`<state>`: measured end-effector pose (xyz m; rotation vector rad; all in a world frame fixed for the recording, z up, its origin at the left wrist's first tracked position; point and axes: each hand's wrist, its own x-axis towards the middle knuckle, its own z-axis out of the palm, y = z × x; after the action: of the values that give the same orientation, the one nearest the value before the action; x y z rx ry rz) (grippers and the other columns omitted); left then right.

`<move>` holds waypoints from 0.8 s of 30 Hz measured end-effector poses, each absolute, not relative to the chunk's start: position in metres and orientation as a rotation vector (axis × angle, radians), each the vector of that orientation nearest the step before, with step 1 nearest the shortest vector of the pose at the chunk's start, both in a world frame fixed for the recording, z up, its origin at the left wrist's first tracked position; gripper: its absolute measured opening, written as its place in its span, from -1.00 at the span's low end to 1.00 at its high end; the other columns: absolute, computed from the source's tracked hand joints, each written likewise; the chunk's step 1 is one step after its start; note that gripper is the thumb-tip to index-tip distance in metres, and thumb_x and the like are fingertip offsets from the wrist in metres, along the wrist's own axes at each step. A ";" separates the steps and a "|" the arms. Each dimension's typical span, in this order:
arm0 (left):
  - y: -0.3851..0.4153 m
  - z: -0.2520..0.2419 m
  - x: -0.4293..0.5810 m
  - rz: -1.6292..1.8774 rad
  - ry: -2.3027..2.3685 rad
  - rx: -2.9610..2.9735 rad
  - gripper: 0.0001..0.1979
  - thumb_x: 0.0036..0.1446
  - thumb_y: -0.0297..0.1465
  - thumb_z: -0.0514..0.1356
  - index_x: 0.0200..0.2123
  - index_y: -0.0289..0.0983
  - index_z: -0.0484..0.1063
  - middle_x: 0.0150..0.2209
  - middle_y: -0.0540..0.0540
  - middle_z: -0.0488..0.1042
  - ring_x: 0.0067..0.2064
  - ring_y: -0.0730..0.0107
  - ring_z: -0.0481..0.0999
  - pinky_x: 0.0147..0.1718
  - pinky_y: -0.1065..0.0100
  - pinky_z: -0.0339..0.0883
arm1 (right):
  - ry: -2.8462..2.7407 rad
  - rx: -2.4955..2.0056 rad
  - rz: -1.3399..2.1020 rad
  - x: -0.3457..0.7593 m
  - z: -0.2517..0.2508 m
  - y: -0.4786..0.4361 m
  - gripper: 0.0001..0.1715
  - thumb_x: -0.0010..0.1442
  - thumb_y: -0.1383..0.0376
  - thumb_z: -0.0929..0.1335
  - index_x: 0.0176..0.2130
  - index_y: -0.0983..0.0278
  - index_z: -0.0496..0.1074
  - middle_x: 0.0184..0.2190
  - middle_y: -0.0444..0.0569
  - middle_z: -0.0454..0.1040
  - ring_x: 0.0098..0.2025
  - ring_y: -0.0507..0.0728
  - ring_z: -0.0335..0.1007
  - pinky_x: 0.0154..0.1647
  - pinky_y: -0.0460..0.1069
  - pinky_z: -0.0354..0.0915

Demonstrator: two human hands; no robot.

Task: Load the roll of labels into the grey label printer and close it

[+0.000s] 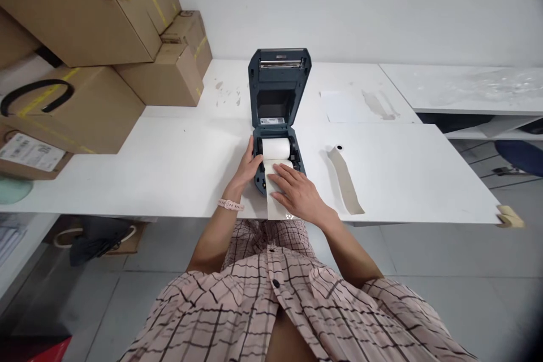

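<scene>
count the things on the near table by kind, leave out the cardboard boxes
label printer: 1
paper roll: 1
brown paper strip: 1
tan corner block: 1
total: 4

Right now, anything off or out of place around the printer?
A loose brownish paper strip lies askew on the table right of the open label printer, curled at its far end. Smudges mark the tabletop behind the printer. The roll sits seated; its paper runs out under the right hand.

White paper roll [275, 149] in open dark printer [278, 76], strip [271, 209] frontward.
</scene>
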<state>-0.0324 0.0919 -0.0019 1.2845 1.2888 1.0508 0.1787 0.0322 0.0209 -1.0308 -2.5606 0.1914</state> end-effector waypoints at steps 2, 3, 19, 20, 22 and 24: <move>0.091 0.000 -0.031 1.064 1.294 1.266 -0.15 0.35 -0.26 0.09 0.57 -0.07 -0.28 0.60 0.01 -0.28 0.60 0.07 -0.15 0.52 0.02 -0.12 | -2.556 -1.059 0.174 0.176 0.021 0.030 -0.45 0.51 0.07 0.23 0.30 0.29 0.39 0.42 0.21 0.31 0.46 0.40 0.22 0.32 0.34 0.40; 0.091 0.000 -0.031 1.073 1.296 1.260 -0.15 0.34 -0.27 0.10 0.56 -0.06 -0.27 0.60 0.02 -0.27 0.59 0.07 -0.15 0.53 0.01 -0.13 | -2.551 -1.064 0.180 0.176 0.022 0.030 -0.46 0.51 0.07 0.23 0.31 0.27 0.39 0.42 0.21 0.31 0.46 0.40 0.22 0.31 0.35 0.40; 0.056 -0.002 -0.014 1.121 1.386 1.096 -0.01 0.23 -0.04 0.30 0.55 -0.04 -0.17 0.60 -0.08 -0.22 0.59 -0.08 -0.16 0.51 -0.09 -0.07 | -2.375 -0.850 0.679 0.198 0.027 0.044 -0.40 0.44 -0.04 0.32 0.35 0.07 0.38 0.42 0.02 0.33 0.47 0.36 0.21 0.42 0.43 0.28; 0.046 -0.002 -0.011 1.117 1.370 1.090 0.07 0.18 -0.03 0.35 0.55 -0.03 -0.21 0.60 -0.09 -0.22 0.59 -0.10 -0.14 0.50 -0.11 -0.03 | -2.293 -0.834 0.739 0.202 0.033 0.054 -0.42 0.44 -0.05 0.32 0.34 0.02 0.39 0.39 -0.02 0.38 0.44 0.34 0.28 0.41 0.41 0.30; 0.029 -0.002 -0.007 1.116 1.307 1.085 0.19 0.10 -0.05 0.42 0.56 -0.01 -0.28 0.59 -0.13 -0.14 0.57 -0.13 -0.04 0.47 -0.13 0.08 | -2.046 -0.854 0.751 0.209 0.048 0.085 -0.44 0.44 -0.09 0.30 0.31 -0.03 0.41 0.34 -0.07 0.45 0.39 0.30 0.36 0.41 0.36 0.32; 0.018 -0.003 -0.008 1.092 1.263 1.076 0.21 0.08 -0.05 0.44 0.56 0.00 -0.30 0.57 -0.16 -0.05 0.54 -0.15 0.07 0.42 -0.13 0.19 | -1.783 -0.908 0.666 0.211 0.065 0.132 -0.33 0.41 -0.19 0.28 0.35 -0.02 0.34 0.39 -0.07 0.38 0.44 0.29 0.28 0.45 0.34 0.24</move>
<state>-0.0077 0.0179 -0.0026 1.0762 1.2626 1.0920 0.2114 0.1318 0.0653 -0.9085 -1.7835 0.6657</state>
